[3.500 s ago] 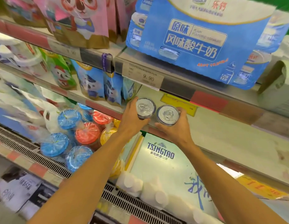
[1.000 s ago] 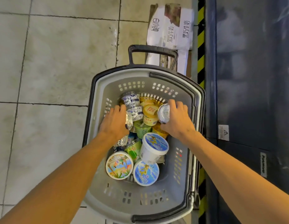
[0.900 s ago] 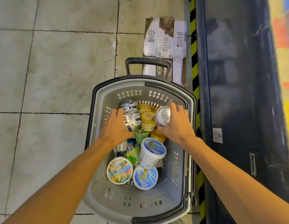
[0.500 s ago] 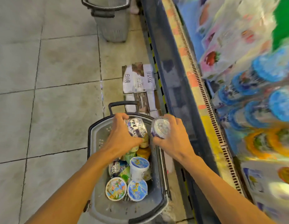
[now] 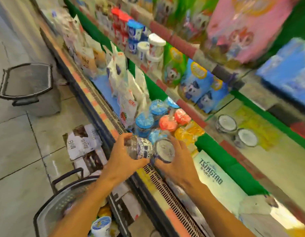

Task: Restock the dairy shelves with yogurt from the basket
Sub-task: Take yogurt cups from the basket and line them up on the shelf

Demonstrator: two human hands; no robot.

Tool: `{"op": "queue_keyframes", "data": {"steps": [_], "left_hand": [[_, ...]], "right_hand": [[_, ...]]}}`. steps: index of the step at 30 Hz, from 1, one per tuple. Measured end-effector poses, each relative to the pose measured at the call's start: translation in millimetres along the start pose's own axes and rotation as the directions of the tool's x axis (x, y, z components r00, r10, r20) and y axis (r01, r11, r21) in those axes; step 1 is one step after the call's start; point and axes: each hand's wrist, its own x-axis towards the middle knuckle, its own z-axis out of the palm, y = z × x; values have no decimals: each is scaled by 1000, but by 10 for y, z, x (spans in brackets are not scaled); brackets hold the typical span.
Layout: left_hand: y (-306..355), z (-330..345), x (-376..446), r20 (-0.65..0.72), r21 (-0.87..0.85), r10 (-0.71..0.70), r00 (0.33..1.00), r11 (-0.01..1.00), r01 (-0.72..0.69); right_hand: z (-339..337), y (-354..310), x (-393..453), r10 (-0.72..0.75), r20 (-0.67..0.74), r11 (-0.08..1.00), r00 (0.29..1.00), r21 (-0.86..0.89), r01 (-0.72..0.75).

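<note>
My left hand (image 5: 122,158) grips a small yogurt cup with a blue-and-white label (image 5: 139,148), tipped on its side. My right hand (image 5: 178,162) grips another yogurt cup (image 5: 164,150), its foil lid facing me. Both hands hover above the cooler's front grille (image 5: 165,185), close together. Two matching yogurt cups (image 5: 226,123) stand on the pale middle shelf (image 5: 285,161) to the right. The grey basket (image 5: 51,209) sits on the floor at lower left, with a white-and-blue tub (image 5: 101,226) showing inside it.
Blue, red and yellow wrapped tubs (image 5: 158,120) crowd the lowest shelf beside a Tsingtao box (image 5: 215,173). Blue and green cartoon pouches (image 5: 196,82) hang above. A second grey basket (image 5: 28,88) stands up the aisle. Flattened cardboard (image 5: 83,142) lies on the tiled floor.
Both hands lifted a yogurt cup each out of the basket and carried them up and right over the cooler edge. The view swung from the floor to the shelves.
</note>
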Motion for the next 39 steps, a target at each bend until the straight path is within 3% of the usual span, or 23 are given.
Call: {"op": "queue_keyframes", "data": {"steps": [7,13,18,26,31,39], "left_hand": [[987,838,461,160,36,212,964,975,-220],[1466,1748,966,257,191,354,899,894,-406],[1687,2337,1256,365,240,385,848,841,-485],[1724,2909,1706,365,278,430,826,796,-538],[1681,3091,1819,291,195,417,861,855,-481],[1568,3189,1865,298,105,390,871,893,-437]], "right_hand": [[-1180,508,-46,110,-315,992,943,-20,-123],[-1660,1183,-11,273,-418,957,866,29,-288],[-1890,1600,34,351,-472,922,809,24,-386],[-2052,1886,270,346,-566,922,748,56,-384],[-2108,2033,459,352,-517,920,780,38,-390],[-2065,2070,572,305,-472,945,827,43,-324]]}}
